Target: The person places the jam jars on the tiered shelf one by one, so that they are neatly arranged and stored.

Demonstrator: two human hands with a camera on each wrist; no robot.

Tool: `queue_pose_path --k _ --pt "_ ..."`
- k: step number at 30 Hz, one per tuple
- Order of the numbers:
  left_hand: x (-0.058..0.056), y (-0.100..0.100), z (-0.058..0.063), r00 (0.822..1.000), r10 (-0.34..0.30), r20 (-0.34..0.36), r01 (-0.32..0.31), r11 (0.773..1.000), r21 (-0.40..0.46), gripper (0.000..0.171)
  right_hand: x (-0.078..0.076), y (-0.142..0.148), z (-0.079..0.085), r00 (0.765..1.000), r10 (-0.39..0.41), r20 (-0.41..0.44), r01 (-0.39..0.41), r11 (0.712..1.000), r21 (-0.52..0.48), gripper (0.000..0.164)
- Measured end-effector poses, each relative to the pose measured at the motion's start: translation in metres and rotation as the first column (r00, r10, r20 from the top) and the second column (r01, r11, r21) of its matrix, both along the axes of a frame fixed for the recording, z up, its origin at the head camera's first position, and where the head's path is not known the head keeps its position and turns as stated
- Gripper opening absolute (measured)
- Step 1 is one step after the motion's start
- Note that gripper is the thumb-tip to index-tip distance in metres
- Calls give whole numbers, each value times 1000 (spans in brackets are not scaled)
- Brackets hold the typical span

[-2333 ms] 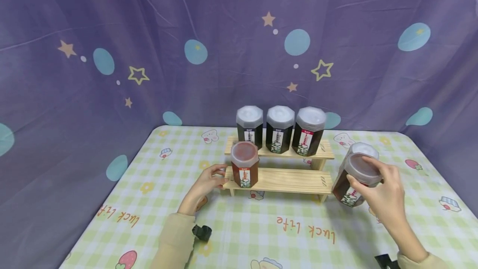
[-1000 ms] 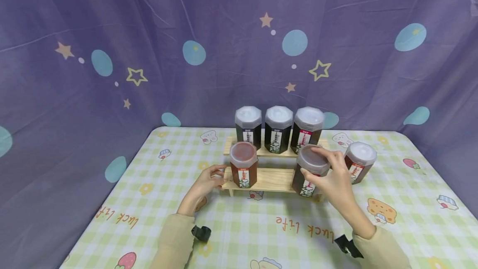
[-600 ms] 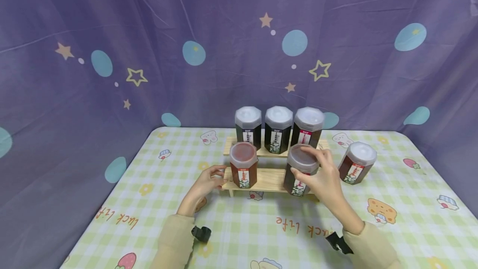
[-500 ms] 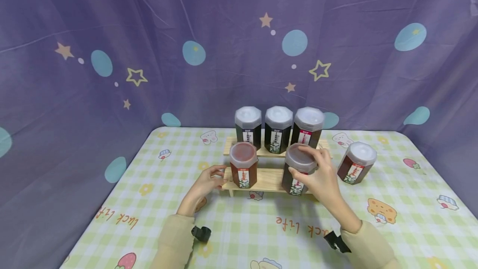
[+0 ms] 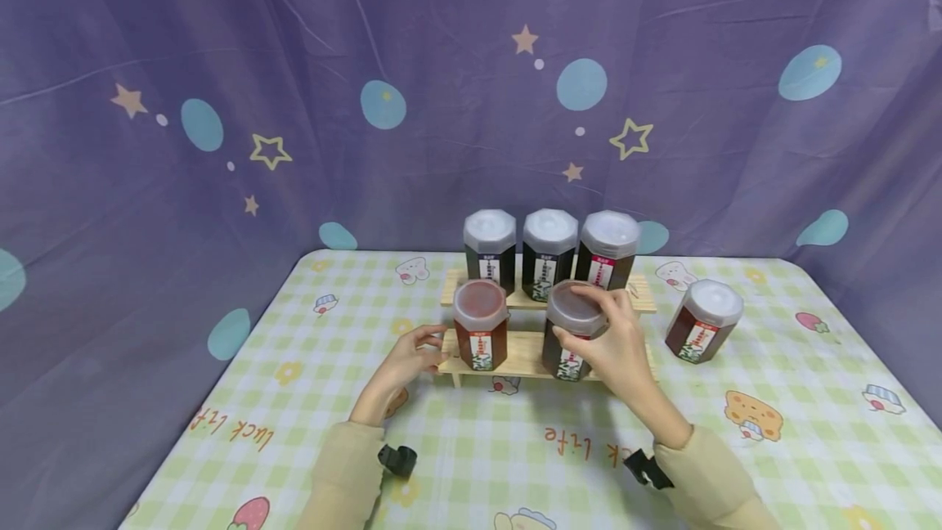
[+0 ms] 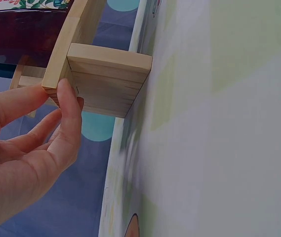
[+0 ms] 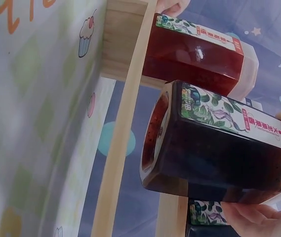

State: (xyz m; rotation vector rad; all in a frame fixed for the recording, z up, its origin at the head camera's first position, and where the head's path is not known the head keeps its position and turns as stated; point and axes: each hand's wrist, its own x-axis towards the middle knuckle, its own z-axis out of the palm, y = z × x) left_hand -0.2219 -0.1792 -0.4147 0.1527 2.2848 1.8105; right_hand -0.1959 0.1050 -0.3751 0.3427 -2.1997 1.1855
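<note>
A two-tier wooden shelf (image 5: 524, 357) stands on the table. My left hand (image 5: 406, 357) pinches the left end of its lower board (image 6: 56, 64) between thumb and fingers. With thumb and fingers around the lid, my right hand (image 5: 616, 346) holds a dark octagonal jar (image 5: 557, 350) with a pink-and-white label over the lower board. In the right wrist view the underside of this jar (image 7: 224, 153) shows, tilted and a little apart from the board. Left of it, a red jar (image 5: 482, 325) sits on the lower board.
Three dark jars with whitish lids stand on the upper board, among them the middle jar (image 5: 549, 256). Another reddish-brown jar (image 5: 702, 324) stands on the checked tablecloth (image 5: 471, 464) right of the shelf. A purple curtain (image 5: 441, 170) hangs behind.
My right hand has carried the dark jar leftward from beside the shelf to over the lower board, closer to the red jar. My left hand has stayed at the shelf's end.
</note>
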Motion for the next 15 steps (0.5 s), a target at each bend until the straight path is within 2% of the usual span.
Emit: queue_pose_path --k 3,15 --pt "4 2 6 1000 -6 0 6 1000 -1 49 -2 -3 0 1000 12 -4 -12 1000 3 55" --pt "4 2 8 1000 -6 1 6 1000 1 49 -7 -13 -2 999 38 -5 -38 999 11 55"
